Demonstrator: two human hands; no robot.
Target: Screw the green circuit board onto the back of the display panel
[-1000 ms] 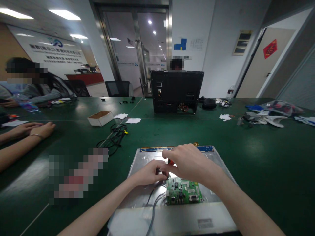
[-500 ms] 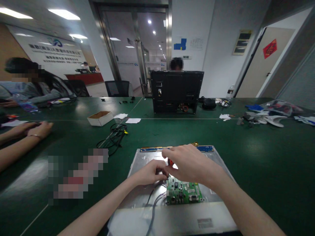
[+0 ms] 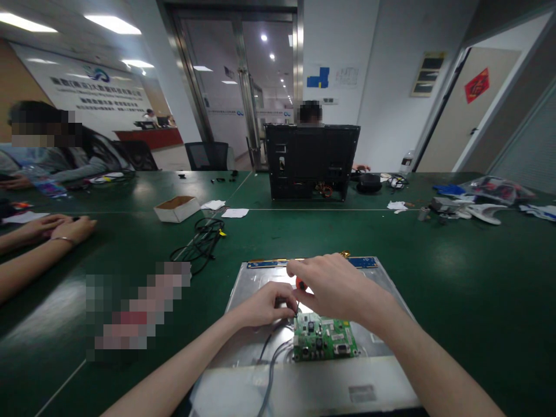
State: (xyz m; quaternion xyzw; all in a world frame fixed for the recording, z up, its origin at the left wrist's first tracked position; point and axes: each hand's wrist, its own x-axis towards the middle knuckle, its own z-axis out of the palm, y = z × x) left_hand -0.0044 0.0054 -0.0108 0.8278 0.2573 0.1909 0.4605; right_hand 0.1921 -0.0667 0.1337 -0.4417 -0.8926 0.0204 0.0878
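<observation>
My right hand (image 3: 332,286) is closed around the red-orange handle of a screwdriver (image 3: 300,283), held upright over the panel. Its thin shaft runs down to the upper left corner of a green circuit board (image 3: 324,339). Beside the tip, my left hand (image 3: 269,304) has its fingers pinched together at that corner; what they hold, if anything, is hidden. The board lies on the silvery back of a display panel (image 3: 247,284). Grey and black cables (image 3: 271,373) run along the board's left side, and a narrow blue circuit strip (image 3: 365,263) lines the panel's far edge.
A black monitor casing (image 3: 310,159) stands across the green table (image 3: 469,278). Black cables (image 3: 204,240) and an open white box (image 3: 177,209) lie to the left, near another person's hands (image 3: 65,229). Metal parts and plastic bags (image 3: 499,190) sit at the far right.
My right hand has shifted very slightly around the screwdriver, whose handle and shaft show more now. My left hand stays at the board's corner. Another hand appears beside the monitor casing.
</observation>
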